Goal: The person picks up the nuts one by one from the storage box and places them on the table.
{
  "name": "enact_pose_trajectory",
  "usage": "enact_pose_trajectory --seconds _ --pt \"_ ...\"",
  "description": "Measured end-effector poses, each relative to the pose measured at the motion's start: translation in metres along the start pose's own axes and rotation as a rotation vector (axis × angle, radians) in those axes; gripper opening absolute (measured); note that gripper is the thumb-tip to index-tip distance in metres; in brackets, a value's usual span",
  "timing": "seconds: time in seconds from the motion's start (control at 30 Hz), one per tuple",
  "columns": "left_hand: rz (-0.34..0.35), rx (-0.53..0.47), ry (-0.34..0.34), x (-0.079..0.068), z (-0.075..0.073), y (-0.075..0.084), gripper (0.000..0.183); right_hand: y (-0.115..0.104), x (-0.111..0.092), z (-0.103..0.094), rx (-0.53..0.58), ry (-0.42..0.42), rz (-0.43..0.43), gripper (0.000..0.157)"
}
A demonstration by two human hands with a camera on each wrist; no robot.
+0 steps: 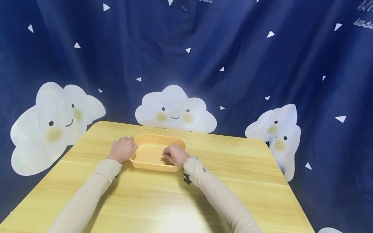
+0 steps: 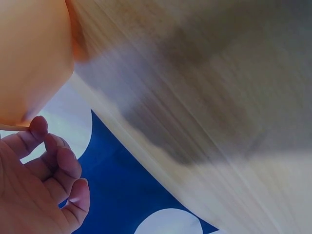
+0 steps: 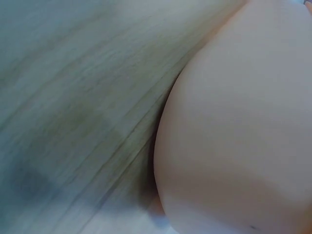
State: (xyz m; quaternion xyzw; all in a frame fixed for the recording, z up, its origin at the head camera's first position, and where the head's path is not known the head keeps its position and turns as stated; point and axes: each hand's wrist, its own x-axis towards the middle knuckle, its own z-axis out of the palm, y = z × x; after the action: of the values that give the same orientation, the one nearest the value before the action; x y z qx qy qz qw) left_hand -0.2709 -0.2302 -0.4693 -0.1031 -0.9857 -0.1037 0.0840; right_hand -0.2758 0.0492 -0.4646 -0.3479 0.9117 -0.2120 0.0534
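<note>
A shallow yellow-orange plastic basin with rounded corners rests on the wooden table. At its left end my left hand holds the rim, with the thumb toward the inside. In the left wrist view, the curled fingers of that left hand lie outside the basin wall, one fingertip at its edge. My right hand reaches inside the basin's right half, fingers bent downward and pinching a small shiny thing, too small to identify. Only the basin's outer wall fills the right wrist view; the right hand's fingers are hidden there.
The light wooden table stretches around the basin, its far edge just behind it. A dark blue curtain printed with white clouds and triangles hangs beyond the table. Black straps show at the right wrist.
</note>
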Motion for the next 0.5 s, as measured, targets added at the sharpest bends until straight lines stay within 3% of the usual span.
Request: enact_pose_trajectory --seconds 0.3,0.5 --pt "-0.006 -0.007 -0.005 -0.0006 0.0026 -0.0008 0.027 0.0011 -0.0018 0.0039 -0.045 0.000 0.027 0.022" --pt "-0.005 -0.008 0.012 0.0001 0.0019 -0.0016 0.024 -0.0001 -0.0013 0.0034 -0.036 0.070 0.052 0.026"
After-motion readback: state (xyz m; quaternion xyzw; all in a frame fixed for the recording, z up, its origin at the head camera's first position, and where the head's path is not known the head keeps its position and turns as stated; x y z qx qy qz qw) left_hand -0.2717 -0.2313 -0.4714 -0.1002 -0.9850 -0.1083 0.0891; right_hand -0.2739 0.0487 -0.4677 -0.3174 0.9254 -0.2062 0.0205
